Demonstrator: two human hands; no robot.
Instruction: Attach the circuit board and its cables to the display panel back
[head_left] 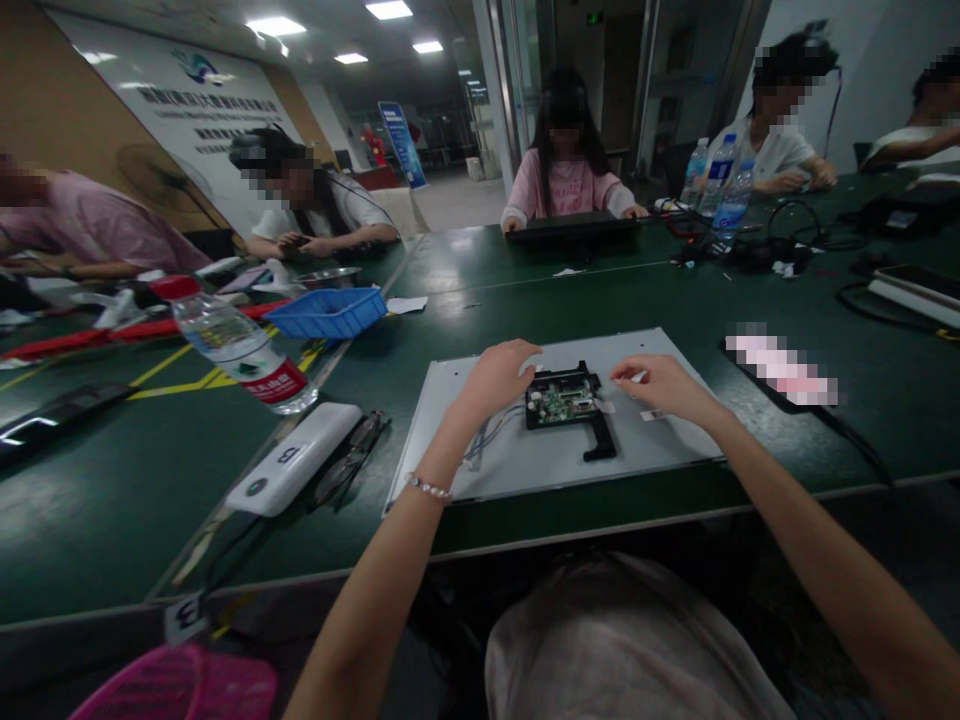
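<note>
A green circuit board (559,403) sits in a black plastic frame (598,440), which lies on a flat light-grey panel (480,475) in front of me. Over the frame's upper left corner is my left hand (502,375), fingers stretched forward with the thumb apart; I cannot tell whether its tips touch the frame. My right hand (664,385) hovers just right of the frame, thumb and forefinger drawn together in a pinch. Anything between them is too small to make out. Thin grey wires (491,432) run from the board's left side beneath my left wrist.
Left of the panel are glasses (349,460), a white power bank (296,460), a water bottle (244,350) and a blue tray (330,312). A phone (776,375) with a cable lies on the right. Several people sit around the green table (480,285).
</note>
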